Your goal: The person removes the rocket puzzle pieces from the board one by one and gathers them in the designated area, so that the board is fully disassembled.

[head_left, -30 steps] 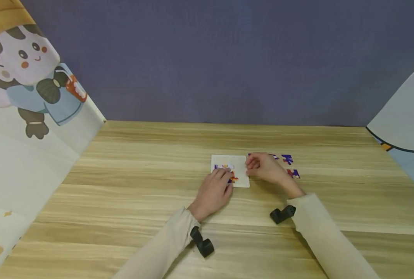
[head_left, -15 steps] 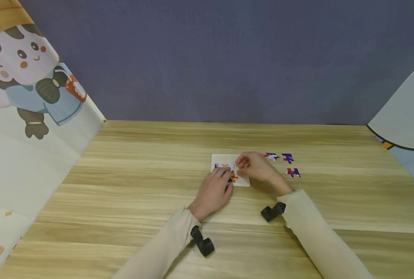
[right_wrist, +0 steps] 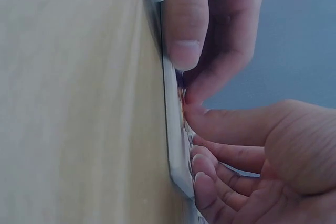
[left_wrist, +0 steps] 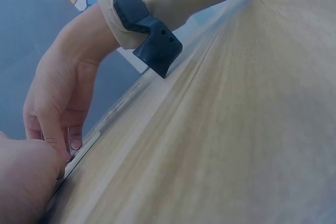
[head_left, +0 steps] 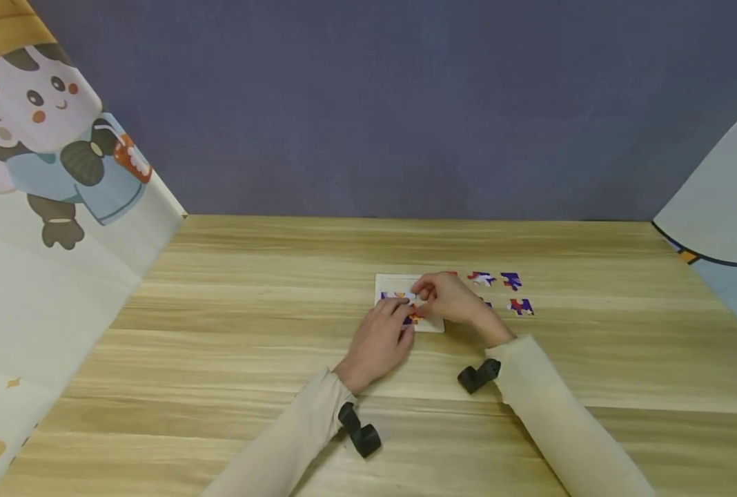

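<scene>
A white puzzle tray (head_left: pixel 432 326) lies on the table with a few joined purple, white and orange jigsaw pieces (head_left: pixel 393 295) in it. My left hand (head_left: pixel 381 338) rests on the tray's lower left, its fingertips on the laid pieces. Over the right part of the tray, my right hand (head_left: pixel 452 298) has its thumb and forefinger brought together at a puzzle piece (right_wrist: pixel 190 136), mostly hidden by the fingers. In the right wrist view the right thumb (right_wrist: pixel 226 124) is right at the tray's surface, close beside the left forefinger.
Several loose jigsaw pieces lie right of the tray, among them a purple one (head_left: pixel 511 281), a white and purple one (head_left: pixel 482 279) and a red and purple one (head_left: pixel 521 306). The wooden table (head_left: pixel 250 310) meets a dark blue back panel (head_left: pixel 406 110).
My right hand has moved left from the tray's right edge to the laid pieces, uncovering loose pieces behind it. The left hand stays put.
</scene>
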Demonstrator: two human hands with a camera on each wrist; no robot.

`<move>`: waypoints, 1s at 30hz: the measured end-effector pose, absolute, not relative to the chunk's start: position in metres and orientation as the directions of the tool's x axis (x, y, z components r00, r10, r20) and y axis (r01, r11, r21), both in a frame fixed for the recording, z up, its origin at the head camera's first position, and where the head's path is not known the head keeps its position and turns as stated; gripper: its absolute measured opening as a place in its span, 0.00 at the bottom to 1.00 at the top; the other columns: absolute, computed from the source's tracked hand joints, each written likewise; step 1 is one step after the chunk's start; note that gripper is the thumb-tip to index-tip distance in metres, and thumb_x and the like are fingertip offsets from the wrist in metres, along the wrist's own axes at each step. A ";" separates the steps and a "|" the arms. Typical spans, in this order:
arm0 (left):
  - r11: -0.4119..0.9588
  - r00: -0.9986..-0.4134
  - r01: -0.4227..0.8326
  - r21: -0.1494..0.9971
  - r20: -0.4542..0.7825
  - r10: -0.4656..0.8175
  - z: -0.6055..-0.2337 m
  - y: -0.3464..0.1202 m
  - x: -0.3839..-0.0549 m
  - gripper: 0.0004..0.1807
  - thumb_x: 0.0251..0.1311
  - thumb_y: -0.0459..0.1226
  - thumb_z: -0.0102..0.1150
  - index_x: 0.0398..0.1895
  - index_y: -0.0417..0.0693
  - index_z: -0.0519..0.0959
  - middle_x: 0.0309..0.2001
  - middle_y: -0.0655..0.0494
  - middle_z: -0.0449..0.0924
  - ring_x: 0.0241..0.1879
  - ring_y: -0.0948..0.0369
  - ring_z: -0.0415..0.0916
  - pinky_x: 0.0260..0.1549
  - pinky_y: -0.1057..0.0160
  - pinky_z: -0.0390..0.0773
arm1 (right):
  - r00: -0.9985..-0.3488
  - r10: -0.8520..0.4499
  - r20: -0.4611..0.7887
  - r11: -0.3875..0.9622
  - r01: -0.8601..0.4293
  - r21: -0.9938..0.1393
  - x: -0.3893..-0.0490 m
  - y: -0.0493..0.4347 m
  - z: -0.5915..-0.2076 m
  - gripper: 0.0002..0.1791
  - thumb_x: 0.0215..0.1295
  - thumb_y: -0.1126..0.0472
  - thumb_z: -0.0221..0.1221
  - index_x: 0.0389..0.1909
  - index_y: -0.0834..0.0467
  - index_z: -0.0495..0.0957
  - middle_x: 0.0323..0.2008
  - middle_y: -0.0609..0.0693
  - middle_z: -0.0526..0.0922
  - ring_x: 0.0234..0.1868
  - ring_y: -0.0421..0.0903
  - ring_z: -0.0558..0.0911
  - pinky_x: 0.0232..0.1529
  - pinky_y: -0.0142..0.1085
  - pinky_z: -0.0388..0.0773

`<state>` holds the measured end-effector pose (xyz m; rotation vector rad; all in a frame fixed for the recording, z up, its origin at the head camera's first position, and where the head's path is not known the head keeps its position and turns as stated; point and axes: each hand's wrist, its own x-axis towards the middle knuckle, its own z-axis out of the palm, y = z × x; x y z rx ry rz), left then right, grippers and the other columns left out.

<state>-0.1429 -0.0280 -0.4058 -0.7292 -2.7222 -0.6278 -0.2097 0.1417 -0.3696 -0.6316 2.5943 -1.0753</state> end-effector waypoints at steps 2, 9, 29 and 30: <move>0.777 -0.839 0.526 0.345 0.358 0.409 -0.406 -0.028 -0.143 0.14 0.63 0.37 0.54 0.50 0.42 0.79 0.55 0.48 0.77 0.57 0.54 0.72 0.59 0.58 0.71 | -0.869 -0.488 -0.079 0.627 -0.287 -0.724 -0.209 0.141 -0.369 0.16 0.54 0.71 0.63 0.44 0.68 0.78 0.32 0.55 0.78 0.33 0.44 0.73 0.34 0.32 0.70; 0.765 -0.840 0.524 0.375 0.380 0.388 -0.407 -0.029 -0.144 0.12 0.61 0.35 0.55 0.46 0.41 0.81 0.52 0.48 0.77 0.55 0.54 0.72 0.58 0.60 0.73 | -0.863 -0.495 -0.099 0.612 -0.266 -0.745 -0.210 0.142 -0.371 0.16 0.55 0.71 0.63 0.45 0.68 0.77 0.33 0.56 0.77 0.33 0.45 0.71 0.35 0.33 0.69; 0.788 -0.867 0.471 0.396 0.372 0.331 -0.406 -0.036 -0.141 0.13 0.60 0.35 0.56 0.46 0.41 0.82 0.48 0.50 0.78 0.49 0.55 0.74 0.48 0.60 0.78 | -0.874 -0.470 -0.125 0.597 -0.210 -0.774 -0.211 0.142 -0.375 0.15 0.56 0.69 0.64 0.44 0.66 0.75 0.35 0.55 0.74 0.33 0.45 0.71 0.35 0.33 0.69; 0.788 -0.867 0.472 0.395 0.373 0.332 -0.406 -0.036 -0.141 0.13 0.60 0.35 0.56 0.46 0.41 0.82 0.48 0.50 0.78 0.49 0.55 0.74 0.48 0.60 0.78 | -0.874 -0.470 -0.125 0.595 -0.209 -0.776 -0.211 0.143 -0.376 0.15 0.56 0.69 0.64 0.44 0.66 0.74 0.35 0.55 0.74 0.33 0.45 0.71 0.35 0.33 0.69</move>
